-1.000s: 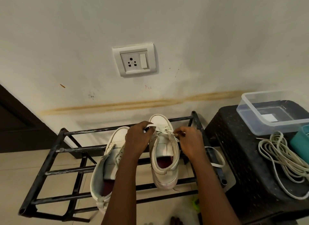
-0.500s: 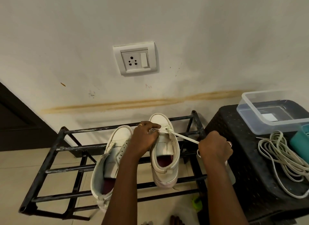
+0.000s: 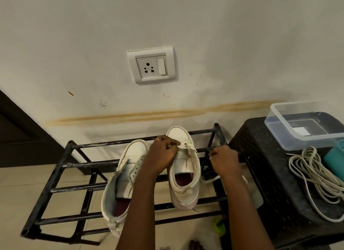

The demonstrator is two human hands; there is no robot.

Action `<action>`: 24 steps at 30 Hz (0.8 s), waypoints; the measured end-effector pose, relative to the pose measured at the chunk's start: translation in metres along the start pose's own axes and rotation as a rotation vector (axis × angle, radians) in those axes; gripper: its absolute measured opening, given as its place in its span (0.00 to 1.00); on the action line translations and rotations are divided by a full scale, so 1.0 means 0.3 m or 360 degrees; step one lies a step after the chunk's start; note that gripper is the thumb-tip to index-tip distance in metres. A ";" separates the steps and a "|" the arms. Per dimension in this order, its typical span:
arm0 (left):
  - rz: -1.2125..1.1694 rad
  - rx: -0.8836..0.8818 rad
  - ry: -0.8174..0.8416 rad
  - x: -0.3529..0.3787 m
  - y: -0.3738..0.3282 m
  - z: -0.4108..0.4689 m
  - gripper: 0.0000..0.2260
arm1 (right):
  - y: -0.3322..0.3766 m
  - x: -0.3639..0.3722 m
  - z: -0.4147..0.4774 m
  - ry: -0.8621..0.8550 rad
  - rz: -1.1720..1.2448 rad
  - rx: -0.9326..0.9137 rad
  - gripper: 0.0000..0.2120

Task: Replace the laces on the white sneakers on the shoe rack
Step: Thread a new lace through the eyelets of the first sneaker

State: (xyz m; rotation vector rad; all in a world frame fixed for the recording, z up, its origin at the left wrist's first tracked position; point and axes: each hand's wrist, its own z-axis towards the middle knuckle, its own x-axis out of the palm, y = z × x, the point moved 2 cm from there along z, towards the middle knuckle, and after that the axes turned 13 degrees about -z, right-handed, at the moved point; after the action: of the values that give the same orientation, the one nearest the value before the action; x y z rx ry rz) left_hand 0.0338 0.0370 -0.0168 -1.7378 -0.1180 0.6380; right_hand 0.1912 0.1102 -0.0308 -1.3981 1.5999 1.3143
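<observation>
Two white sneakers stand toes to the wall on a black metal shoe rack (image 3: 74, 165). The left sneaker (image 3: 128, 177) shows bare eyelets. My left hand (image 3: 162, 156) grips the right sneaker (image 3: 184, 168) at its front eyelets, where a white lace (image 3: 189, 147) is threaded near the toe. My right hand (image 3: 225, 161) is just right of that shoe with fingers curled, pinching the lace; a slack loop of it hangs below the hand.
A black stool (image 3: 270, 175) stands to the right of the rack and carries a clear plastic tub (image 3: 279, 136), a heap of white laces (image 3: 316, 179) and a teal object (image 3: 335, 162). A wall socket (image 3: 151, 67) sits above. A green item (image 3: 218, 226) lies on the floor.
My right hand, which had pulled the lace taut out to the right, has come back a little toward the shoe and the lace now hangs slack. My left hand stays on the right sneaker.
</observation>
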 end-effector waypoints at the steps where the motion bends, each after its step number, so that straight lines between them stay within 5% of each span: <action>1: 0.0002 0.0002 0.0001 0.001 0.001 0.001 0.09 | 0.017 -0.001 -0.004 -0.0047 0.0104 -0.0087 0.11; 10: -0.0014 -0.0038 0.0006 0.001 0.007 0.007 0.09 | 0.101 0.040 -0.017 -0.0041 0.0729 -0.0333 0.09; 19: -0.0009 -0.0043 0.0058 0.016 -0.014 -0.007 0.08 | 0.103 0.052 -0.015 -0.0111 0.0461 -0.0212 0.10; 24: 0.0101 -0.0043 0.0072 0.010 -0.014 -0.008 0.06 | 0.088 0.018 -0.022 -0.0101 0.0998 -0.0251 0.11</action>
State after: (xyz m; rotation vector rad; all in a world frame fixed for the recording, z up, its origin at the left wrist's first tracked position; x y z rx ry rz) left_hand 0.0385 0.0373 -0.0137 -1.7867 -0.0403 0.6458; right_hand 0.1654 0.1005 -0.0265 -0.9476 2.0141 1.8487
